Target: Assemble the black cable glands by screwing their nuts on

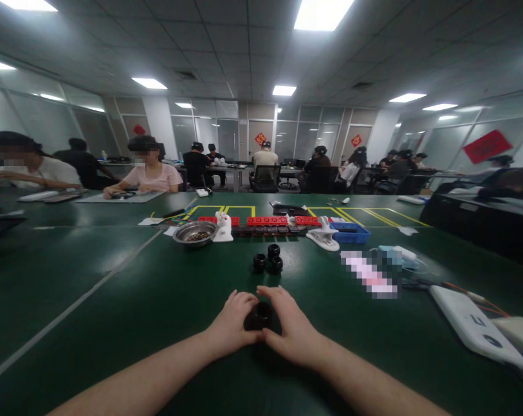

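Observation:
My left hand (232,325) and my right hand (289,328) meet over the green table (114,300), both closed around one small black round part (259,316) held between the fingers. Farther out on the table stands a cluster of three similar black round parts (268,260), apart from my hands. Behind them lies a row of red blocks (267,221) on dark strips, with a metal bowl (196,233) of small pieces to its left.
A white clamp-like tool (324,237) and a blue tray (352,233) sit at the right of the row. A white flat device (475,325) with cables lies at the right. Several other people sit at tables to the left and behind.

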The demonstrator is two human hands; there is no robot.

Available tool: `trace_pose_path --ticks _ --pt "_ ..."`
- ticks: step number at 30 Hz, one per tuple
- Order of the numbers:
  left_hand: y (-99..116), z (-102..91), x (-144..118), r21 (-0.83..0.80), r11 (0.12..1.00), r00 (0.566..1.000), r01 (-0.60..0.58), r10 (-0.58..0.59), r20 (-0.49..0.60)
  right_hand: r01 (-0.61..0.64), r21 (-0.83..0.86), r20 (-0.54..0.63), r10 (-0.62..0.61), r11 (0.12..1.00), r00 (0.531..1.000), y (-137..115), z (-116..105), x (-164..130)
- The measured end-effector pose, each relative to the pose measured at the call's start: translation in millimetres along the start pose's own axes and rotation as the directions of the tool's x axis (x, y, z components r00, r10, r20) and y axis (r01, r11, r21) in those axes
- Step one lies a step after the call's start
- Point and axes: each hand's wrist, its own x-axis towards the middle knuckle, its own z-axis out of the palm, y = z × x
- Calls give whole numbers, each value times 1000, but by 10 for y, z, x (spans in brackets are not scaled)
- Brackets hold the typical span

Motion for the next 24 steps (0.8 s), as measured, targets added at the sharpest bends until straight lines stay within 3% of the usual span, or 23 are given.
trace_pose_path --ticks 5,10,15,20,24 --pt "23 -20 -5 -1 1000 1000 11 -11 18 -105 0 -67 105 994 992 4 40 3" --pt "17 -27 -10 -12 1000 999 20 -20 25 -14 56 -25 15 998 1000 0 33 -3" --pt "26 -28 -12 4 1000 1000 0 0 13 -106 -6 -84 105 994 991 -25 17 -1" --pt "38 -29 -18 -5 1000 1000 -3 3 11 -53 27 -37 54 998 998 -32 3 7" --pt "22 -24 -18 -5 1000 1000 -3 3 11 -122 4 -35 122 993 992 -27 5 13"
